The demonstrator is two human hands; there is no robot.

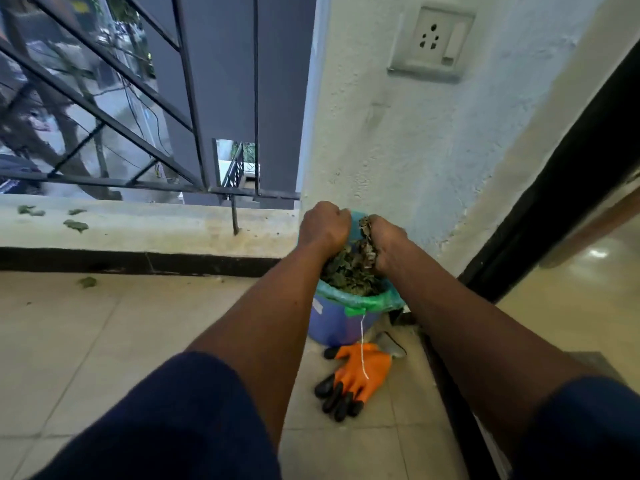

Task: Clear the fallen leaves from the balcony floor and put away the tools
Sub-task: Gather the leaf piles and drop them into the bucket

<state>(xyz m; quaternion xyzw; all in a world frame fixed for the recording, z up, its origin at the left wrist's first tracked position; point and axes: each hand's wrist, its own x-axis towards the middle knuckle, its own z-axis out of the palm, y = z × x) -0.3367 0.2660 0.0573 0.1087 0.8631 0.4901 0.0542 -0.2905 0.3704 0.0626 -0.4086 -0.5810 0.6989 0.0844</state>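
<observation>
Here, leaves (349,271) between curled fingers (376,226).

Left hand (323,226) + right hand (386,245), 2 tot; 1 bin (332,323), 1 liner (367,301), 1 leaf pile (349,271), 1 glove (360,372), approx 4 ledge leaves (76,225), 1 floor leaf (87,282), 1 socket (433,39)

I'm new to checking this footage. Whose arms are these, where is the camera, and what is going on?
No machine here: a person wears a camera on the head, looking down along both bare arms. The left hand seems to grip the far edge of the green liner in a blue bucket; the right hand clutches dry leaves over it. An orange glove lies on the tiled floor beside the bucket. A few loose leaves lie on the ledge.
</observation>
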